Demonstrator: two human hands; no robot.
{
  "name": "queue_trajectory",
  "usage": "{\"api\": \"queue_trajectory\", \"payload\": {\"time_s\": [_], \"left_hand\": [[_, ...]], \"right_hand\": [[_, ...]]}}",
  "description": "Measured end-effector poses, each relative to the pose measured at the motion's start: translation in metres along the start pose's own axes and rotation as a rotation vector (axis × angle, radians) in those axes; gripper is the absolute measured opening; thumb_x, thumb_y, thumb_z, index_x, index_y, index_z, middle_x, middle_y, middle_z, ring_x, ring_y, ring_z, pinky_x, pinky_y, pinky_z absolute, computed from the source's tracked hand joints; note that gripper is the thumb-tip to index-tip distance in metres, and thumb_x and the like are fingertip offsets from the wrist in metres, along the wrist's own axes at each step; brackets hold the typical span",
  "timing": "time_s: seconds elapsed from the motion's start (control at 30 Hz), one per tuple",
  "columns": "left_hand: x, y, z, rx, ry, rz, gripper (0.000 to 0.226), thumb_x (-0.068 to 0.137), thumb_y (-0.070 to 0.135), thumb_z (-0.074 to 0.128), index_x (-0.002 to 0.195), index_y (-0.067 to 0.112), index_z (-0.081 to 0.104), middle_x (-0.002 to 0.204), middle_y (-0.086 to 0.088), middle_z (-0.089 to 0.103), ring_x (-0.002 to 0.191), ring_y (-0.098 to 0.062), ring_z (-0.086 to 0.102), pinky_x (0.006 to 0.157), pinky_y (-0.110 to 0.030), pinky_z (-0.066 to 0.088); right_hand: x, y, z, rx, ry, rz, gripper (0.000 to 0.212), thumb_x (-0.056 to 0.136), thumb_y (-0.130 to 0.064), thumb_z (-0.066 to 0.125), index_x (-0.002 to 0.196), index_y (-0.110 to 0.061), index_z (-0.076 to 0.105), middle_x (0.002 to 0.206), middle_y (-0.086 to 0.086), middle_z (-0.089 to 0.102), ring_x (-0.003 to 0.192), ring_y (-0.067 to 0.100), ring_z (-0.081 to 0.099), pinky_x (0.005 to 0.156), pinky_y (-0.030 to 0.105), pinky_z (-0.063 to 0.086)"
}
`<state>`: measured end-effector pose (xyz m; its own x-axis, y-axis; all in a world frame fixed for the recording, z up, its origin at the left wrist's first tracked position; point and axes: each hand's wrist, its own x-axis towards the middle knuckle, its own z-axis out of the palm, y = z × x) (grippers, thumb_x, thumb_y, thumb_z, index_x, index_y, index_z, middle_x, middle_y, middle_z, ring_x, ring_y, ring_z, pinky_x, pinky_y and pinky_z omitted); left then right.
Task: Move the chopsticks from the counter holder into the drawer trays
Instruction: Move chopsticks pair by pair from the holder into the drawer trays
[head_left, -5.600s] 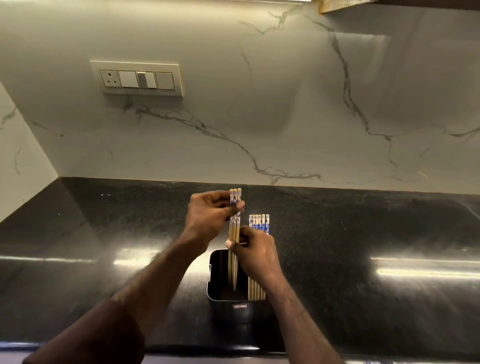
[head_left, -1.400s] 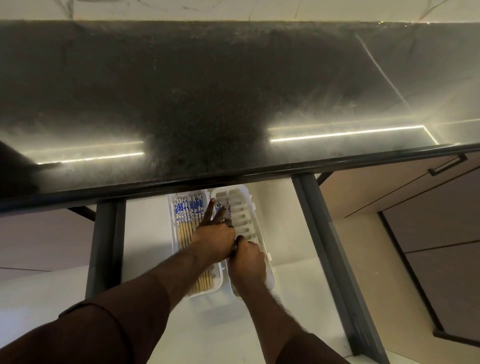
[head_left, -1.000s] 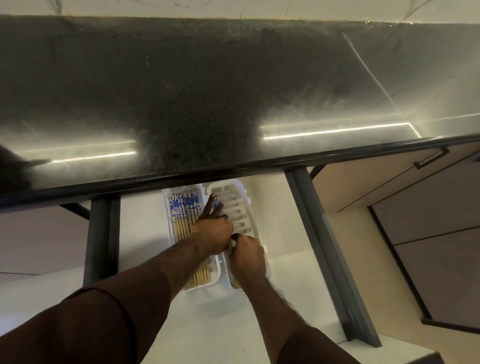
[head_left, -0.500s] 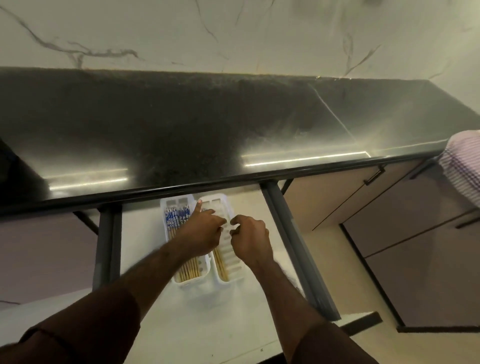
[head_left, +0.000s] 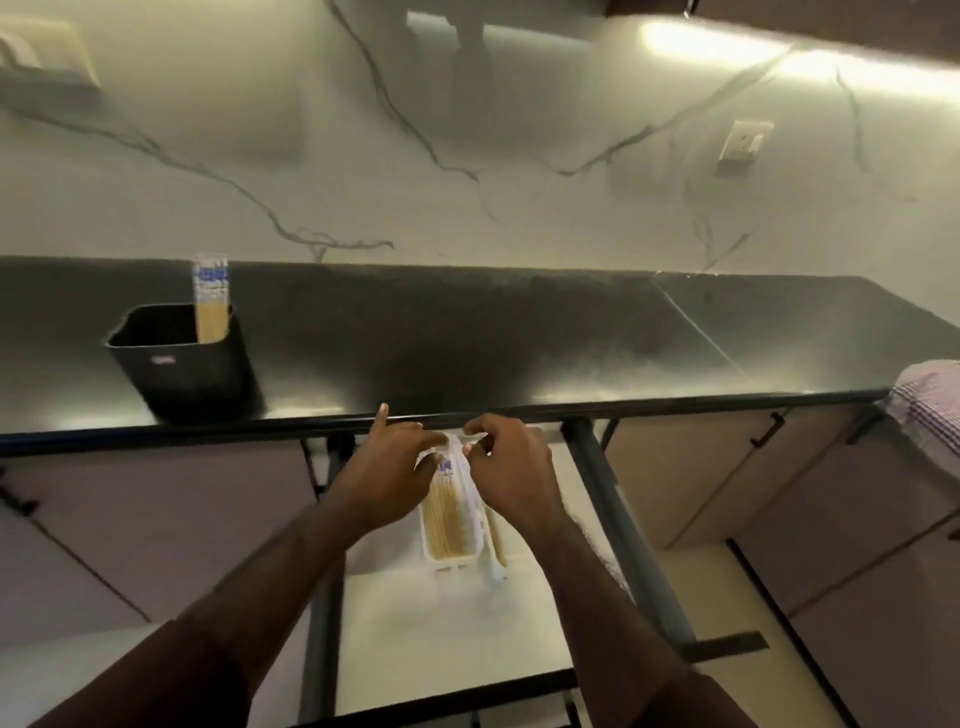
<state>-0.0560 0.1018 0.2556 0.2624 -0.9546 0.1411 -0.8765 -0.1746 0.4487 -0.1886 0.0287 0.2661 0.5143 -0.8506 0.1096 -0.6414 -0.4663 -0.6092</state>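
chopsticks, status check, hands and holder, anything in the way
Both hands, left hand and right hand, over the drawer trays, apparently empty. Chopsticks left in the holder. Counter edge close above the fingers.

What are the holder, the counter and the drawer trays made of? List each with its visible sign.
Holder: likely matte black plastic, dull with rounded corners.
Counter: polished dark stone, apparently; mirrors the lights.
Drawer trays: white plastic, probably; thin moulded rims.
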Motion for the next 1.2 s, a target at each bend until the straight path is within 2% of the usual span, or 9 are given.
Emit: {"api": "queue_trajectory", "payload": {"time_s": [0.13,0.23,0.37,0.43,0.5,0.63,0.8,1.1,1.2], "left_hand": [[-0.018,-0.030,-0.050,0.042,0.082,0.020,0.027,0.095,0.017,0.054,0.120,0.017,0.065,0.109,-0.002,0.069,0.105,-0.016,0.061,0.120,-0.043,0.015],[-0.033,-0.068,-0.086,-0.002,0.184,0.013,0.027,0.092,0.017,0.059,0.118,0.015,0.067,0.111,-0.003,0.071,0.102,-0.015,0.064,0.104,-0.037,0.044],[-0.052,-0.132,-0.132,-0.014,0.257,-0.018,0.030,0.092,0.018,0.061,0.121,0.016,0.065,0.108,-0.003,0.073,0.097,-0.012,0.068,0.091,-0.032,0.054],[-0.058,-0.163,-0.156,-0.012,0.259,-0.014,0.029,0.092,0.018,0.059,0.120,0.015,0.065,0.110,-0.003,0.072,0.098,-0.012,0.068,0.090,-0.032,0.055],[-0.063,-0.197,-0.182,-0.012,0.249,-0.007,0.027,0.093,0.016,0.058,0.118,0.014,0.066,0.111,-0.004,0.072,0.099,-0.012,0.068,0.088,-0.030,0.056],[-0.066,-0.249,-0.222,-0.016,0.238,-0.034,0.026,0.093,0.012,0.057,0.117,0.013,0.067,0.108,-0.007,0.073,0.093,-0.013,0.070,0.076,-0.020,0.056],[-0.049,-0.294,-0.247,-0.051,0.264,-0.049,0.031,0.093,0.015,0.058,0.123,0.013,0.064,0.122,-0.005,0.068,0.108,-0.015,0.065,0.092,-0.028,0.054],[0.013,-0.343,-0.241,-0.114,0.264,-0.040,0.030,0.093,0.014,0.060,0.122,0.016,0.065,0.116,-0.001,0.071,0.098,-0.002,0.064,0.074,0.004,0.037],[0.050,-0.359,-0.236,-0.137,0.248,-0.038,0.031,0.093,0.014,0.060,0.124,0.015,0.064,0.116,-0.002,0.071,0.096,0.000,0.063,0.068,0.006,0.038]], "right_hand": [[0.004,-0.051,0.016,0.032,-0.003,-0.081,0.023,0.091,-0.020,0.061,0.112,-0.021,0.070,0.107,-0.002,0.073,0.096,0.015,0.065,0.088,0.029,0.055],[0.011,-0.100,0.039,0.052,-0.016,-0.132,0.023,0.088,-0.018,0.062,0.110,-0.022,0.071,0.104,-0.003,0.073,0.095,0.015,0.067,0.089,0.036,0.056],[0.023,-0.168,0.079,0.061,-0.058,-0.193,0.025,0.089,-0.020,0.062,0.112,-0.021,0.070,0.106,-0.003,0.073,0.098,0.012,0.066,0.083,0.019,0.047],[0.028,-0.201,0.099,0.080,-0.070,-0.224,0.023,0.090,-0.020,0.062,0.112,-0.020,0.070,0.105,-0.003,0.073,0.094,0.009,0.065,0.078,0.015,0.043],[0.036,-0.234,0.122,0.103,-0.091,-0.253,0.021,0.091,-0.020,0.063,0.110,-0.020,0.070,0.102,-0.003,0.073,0.087,0.006,0.066,0.076,0.015,0.048],[0.051,-0.282,0.160,0.128,-0.076,-0.275,0.019,0.089,-0.023,0.066,0.108,-0.021,0.070,0.100,-0.003,0.073,0.087,0.007,0.067,0.083,0.029,0.058],[0.080,-0.317,0.195,0.150,-0.089,-0.225,0.025,0.090,-0.023,0.067,0.115,-0.019,0.068,0.112,0.000,0.071,0.103,0.012,0.066,0.094,0.037,0.055],[0.155,-0.320,0.235,0.143,-0.013,-0.158,0.024,0.091,-0.022,0.066,0.115,-0.018,0.069,0.113,0.000,0.071,0.102,0.009,0.066,0.091,0.031,0.056],[0.189,-0.314,0.250,0.152,-0.011,-0.137,0.029,0.091,-0.023,0.065,0.120,-0.021,0.066,0.111,-0.002,0.071,0.096,0.006,0.066,0.087,0.025,0.056]]}}
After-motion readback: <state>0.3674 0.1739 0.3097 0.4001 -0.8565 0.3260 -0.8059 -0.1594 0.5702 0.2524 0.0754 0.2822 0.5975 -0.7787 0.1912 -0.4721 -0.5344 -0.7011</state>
